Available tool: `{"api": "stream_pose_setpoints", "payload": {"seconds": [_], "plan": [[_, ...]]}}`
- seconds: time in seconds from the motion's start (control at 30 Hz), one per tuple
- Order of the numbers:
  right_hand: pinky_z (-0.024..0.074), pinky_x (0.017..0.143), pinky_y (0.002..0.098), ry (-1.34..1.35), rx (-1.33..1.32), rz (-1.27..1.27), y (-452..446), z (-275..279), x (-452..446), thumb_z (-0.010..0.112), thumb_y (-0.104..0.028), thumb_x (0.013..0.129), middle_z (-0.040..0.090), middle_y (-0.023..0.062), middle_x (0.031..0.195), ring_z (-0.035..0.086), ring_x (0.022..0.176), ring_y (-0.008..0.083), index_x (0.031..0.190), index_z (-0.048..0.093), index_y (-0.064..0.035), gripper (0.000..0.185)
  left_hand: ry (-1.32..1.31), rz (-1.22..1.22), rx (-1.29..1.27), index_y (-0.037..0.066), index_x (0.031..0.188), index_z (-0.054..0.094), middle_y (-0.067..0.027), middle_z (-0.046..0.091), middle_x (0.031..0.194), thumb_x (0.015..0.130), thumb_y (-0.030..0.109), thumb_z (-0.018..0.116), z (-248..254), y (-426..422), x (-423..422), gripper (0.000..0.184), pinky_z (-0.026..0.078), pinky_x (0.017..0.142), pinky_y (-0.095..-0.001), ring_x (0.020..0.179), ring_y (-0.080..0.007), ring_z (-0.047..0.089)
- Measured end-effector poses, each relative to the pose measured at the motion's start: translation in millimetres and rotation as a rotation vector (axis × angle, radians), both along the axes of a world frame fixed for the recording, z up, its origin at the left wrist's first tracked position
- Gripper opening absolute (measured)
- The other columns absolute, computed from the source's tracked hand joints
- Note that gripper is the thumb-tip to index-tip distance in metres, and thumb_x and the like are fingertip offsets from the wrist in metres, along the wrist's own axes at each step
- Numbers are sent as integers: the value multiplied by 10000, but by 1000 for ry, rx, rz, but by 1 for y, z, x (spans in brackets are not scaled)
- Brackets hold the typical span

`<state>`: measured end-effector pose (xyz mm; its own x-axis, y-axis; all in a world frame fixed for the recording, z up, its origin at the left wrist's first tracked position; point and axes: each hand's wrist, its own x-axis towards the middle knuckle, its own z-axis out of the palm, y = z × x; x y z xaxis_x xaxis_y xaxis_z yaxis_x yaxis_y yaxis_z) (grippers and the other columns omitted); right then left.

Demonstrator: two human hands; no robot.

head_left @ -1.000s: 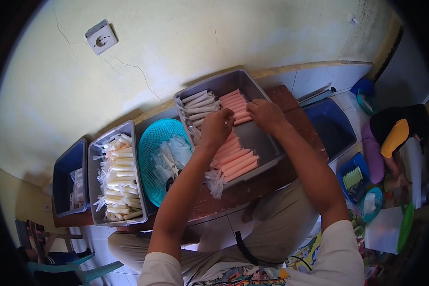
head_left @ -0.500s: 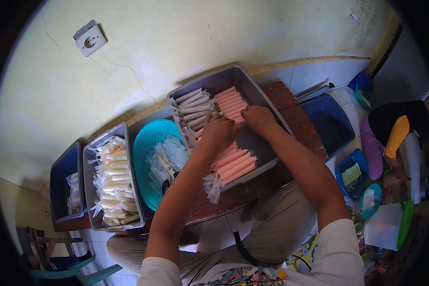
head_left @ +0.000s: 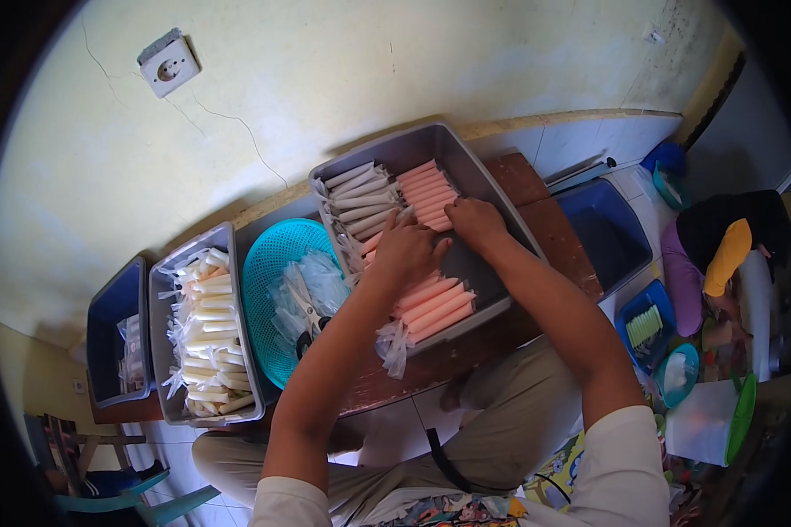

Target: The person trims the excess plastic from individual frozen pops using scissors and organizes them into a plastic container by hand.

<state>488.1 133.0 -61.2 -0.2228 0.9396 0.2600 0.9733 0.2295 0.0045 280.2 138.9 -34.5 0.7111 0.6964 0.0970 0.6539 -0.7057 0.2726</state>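
Observation:
A grey tray (head_left: 523, 239) holds grey-brown tubes (head_left: 365, 198) at its upper left and pink tubes (head_left: 426, 191) beside them. More pink tubes (head_left: 438, 309) lie toward the near edge, their clear plastic ends hanging over it. My left hand (head_left: 406, 250) lies over the pink tubes in the middle, its fingers apart and its palm side hidden. At the right end of the upper pink row, my right hand (head_left: 475, 221) touches the tubes with curled fingers; whether it grips one is hidden.
Left of the tray are a turquoise basket (head_left: 259, 299) with scissors (head_left: 306, 303) and plastic bags, a grey tray (head_left: 160, 351) of pale yellow tubes, and a blue bin (head_left: 105, 325). Another blue bin (head_left: 637, 215) and a co-worker (head_left: 734, 228) are at the right.
My left hand has moved down and left from the upper pink row, and its fingers have spread. My right hand has shifted slightly down and left. The camera view has shifted slightly.

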Motion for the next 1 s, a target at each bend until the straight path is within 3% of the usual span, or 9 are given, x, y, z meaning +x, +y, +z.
{"api": "stream_pose_setpoints", "payload": {"seconds": [0.4,0.63,1.0], "plan": [[645,823,523,94,-70,-91,1,6,-3,588,-91,986,764,210,1056,781,960,427,983,730,-55,146,-4,15,24,100,1123,843,-136,804,1204,1086,491,549,1,-3,1,491,245,1304,-590,1392,-311,607],[657,825,491,41,-97,-107,0,12,-3,606,-107,996,777,195,1056,793,985,393,1012,770,-57,172,13,20,9,96,1112,842,-125,809,1190,1087,489,546,0,-1,2,493,247,1299,-591,1388,-311,610],[656,838,489,37,-117,-101,1,14,-1,602,-101,1001,786,189,1060,797,994,385,1011,777,-53,182,-109,5,25,98,1145,832,-129,807,1174,1094,386,551,1,-3,-1,406,342,1244,-545,1277,-330,669]]}}
